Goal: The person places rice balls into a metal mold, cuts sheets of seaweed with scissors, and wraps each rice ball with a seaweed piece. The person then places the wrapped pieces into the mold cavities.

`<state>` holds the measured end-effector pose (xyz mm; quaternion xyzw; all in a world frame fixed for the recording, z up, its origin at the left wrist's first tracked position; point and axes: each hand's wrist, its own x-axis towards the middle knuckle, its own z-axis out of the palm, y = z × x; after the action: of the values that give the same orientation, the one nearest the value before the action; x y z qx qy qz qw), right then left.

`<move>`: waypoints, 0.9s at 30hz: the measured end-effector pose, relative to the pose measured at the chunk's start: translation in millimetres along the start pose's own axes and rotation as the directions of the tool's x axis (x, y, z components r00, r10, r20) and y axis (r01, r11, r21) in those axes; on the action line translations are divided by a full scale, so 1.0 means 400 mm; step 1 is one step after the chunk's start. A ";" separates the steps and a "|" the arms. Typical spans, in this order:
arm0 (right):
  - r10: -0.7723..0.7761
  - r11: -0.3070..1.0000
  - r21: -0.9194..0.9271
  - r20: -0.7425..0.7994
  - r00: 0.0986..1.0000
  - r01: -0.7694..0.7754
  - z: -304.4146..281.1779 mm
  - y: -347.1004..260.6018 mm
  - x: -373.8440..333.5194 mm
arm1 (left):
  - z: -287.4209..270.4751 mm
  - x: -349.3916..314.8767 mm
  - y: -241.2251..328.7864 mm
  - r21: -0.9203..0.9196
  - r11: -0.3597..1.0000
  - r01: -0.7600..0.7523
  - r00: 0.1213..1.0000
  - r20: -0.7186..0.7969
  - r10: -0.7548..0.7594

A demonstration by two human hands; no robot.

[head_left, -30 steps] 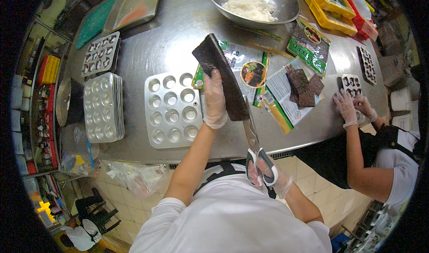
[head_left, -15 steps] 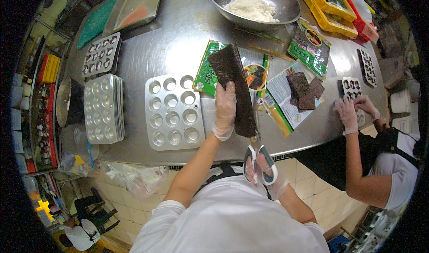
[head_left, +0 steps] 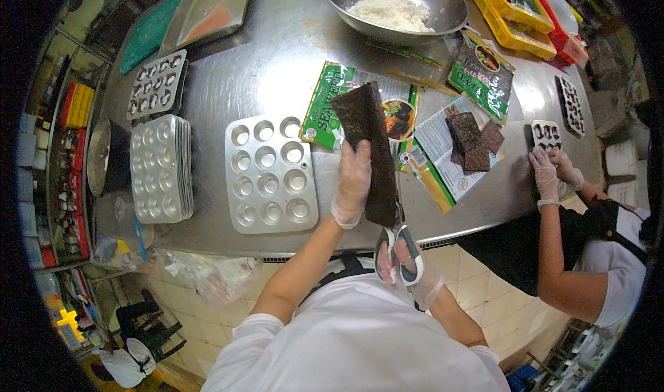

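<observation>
In a clear plastic glove, my left hand (head_left: 354, 183) grips a folded dark seaweed sheet (head_left: 380, 174), thumb lying over its near face. The sheet slants above the table's front edge. My right hand (head_left: 427, 283), gloved too, is closed through the loops of grey-and-white scissors (head_left: 410, 253). Their blades point up at the sheet's lower end; how far they overlap it is hard to see. Behind the sheet lies a green seaweed packet (head_left: 324, 119). Cut seaweed pieces (head_left: 474, 146) rest on another opened packet (head_left: 437, 143) to the right.
An unfilled muffin tin (head_left: 280, 202) lies left of my hand, beside a stack of muffin tins (head_left: 160, 170). A steel bowl of rice (head_left: 394, 15) stands at the back, with another hand in it. At right, a co-worker's gloved hands (head_left: 550, 174) work over a small tin (head_left: 546, 134).
My left hand and the seaweed have come down a little, bringing the sheet's lower end closer to the scissors. The co-worker's hands have shifted slightly.
</observation>
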<state>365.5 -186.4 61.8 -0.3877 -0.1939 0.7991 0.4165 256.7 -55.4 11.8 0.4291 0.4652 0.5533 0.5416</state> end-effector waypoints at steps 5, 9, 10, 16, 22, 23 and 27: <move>0.041 0.998 0.039 -0.022 0.999 -0.040 -0.002 0.002 0.006 | -0.012 -0.023 -0.069 0.273 0.949 -0.159 0.987 0.068 0.146; -0.006 0.999 0.032 0.031 1.000 0.005 -0.001 0.004 0.006 | -0.029 -0.029 -0.107 0.368 0.897 -0.245 0.968 0.151 0.202; -0.014 0.997 0.078 -0.020 1.000 0.016 0.000 0.004 0.007 | -0.030 -0.035 -0.112 0.403 0.892 -0.203 0.974 0.172 0.144; -0.019 0.999 0.039 -0.090 0.996 0.022 0.009 -0.006 -0.007 | -0.012 -0.076 -0.096 0.127 0.990 0.056 0.989 0.127 -0.073; -0.171 0.978 0.110 -0.046 0.984 0.175 0.009 0.007 0.011 | 0.005 -0.097 -0.047 0.059 0.981 0.182 0.971 0.147 -0.189; -0.166 0.980 0.105 -0.049 0.985 0.170 0.005 0.009 0.012 | 0.009 -0.102 -0.042 0.117 0.970 0.213 0.960 0.161 -0.230; -0.046 0.995 0.081 -0.106 0.993 0.054 -0.012 0.019 -0.004 | 0.018 -0.114 -0.034 0.030 0.990 0.135 0.979 0.151 -0.138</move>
<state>366.0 -191.9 54.7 -0.4059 -0.1481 0.7746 0.4618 268.7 -100.8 1.1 0.4428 0.4561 0.4758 0.6079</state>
